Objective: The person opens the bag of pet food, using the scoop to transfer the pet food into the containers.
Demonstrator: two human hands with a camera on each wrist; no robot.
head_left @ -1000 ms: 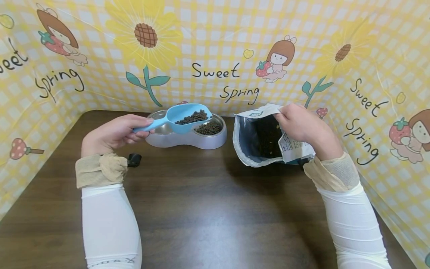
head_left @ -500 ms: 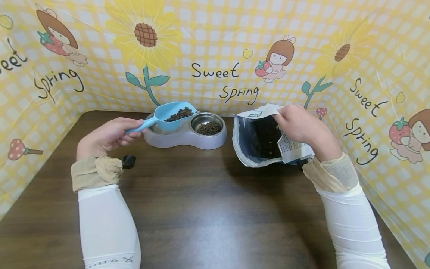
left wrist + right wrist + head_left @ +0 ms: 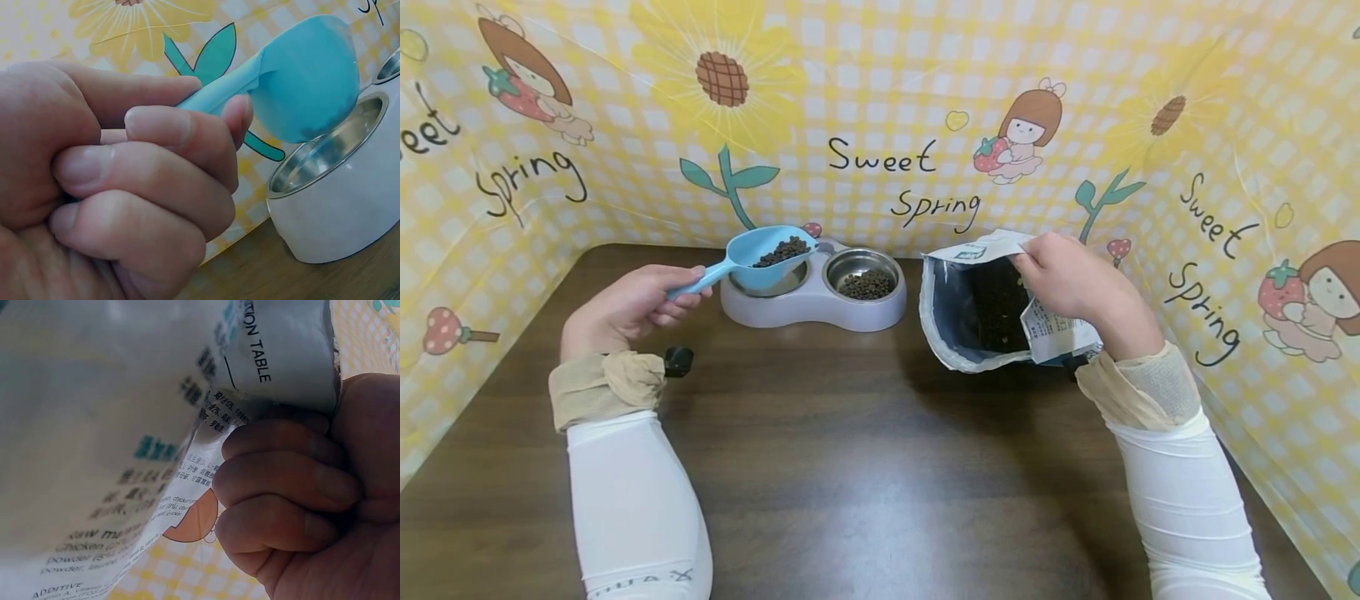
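My left hand [image 3: 636,304] pinches the handle of a light-blue scoop [image 3: 760,272] that carries brown kibble [image 3: 782,252]. The scoop hangs above the left bowl of a pale double pet bowl [image 3: 814,310]; in the left wrist view its cup [image 3: 306,78] hovers over the steel bowl's rim [image 3: 284,187]. Some kibble [image 3: 867,285] lies in the right steel bowl. With curled fingers, my right hand [image 3: 1082,283] grips the upper edge of a pet food bag [image 3: 951,321], holding its mouth agape with dark kibble inside. Printed text covers the bag's outside [image 3: 125,487] in the right wrist view.
A dark wooden table [image 3: 820,467] lies under everything. Behind it and along both sides hangs a yellow checked cloth [image 3: 880,92] printed with flowers and figures, close behind the bowls.
My left hand has moved left with the scoop, from over the middle and right part of the double bowl to over the left bowl. The right hand and the bag stay in place.
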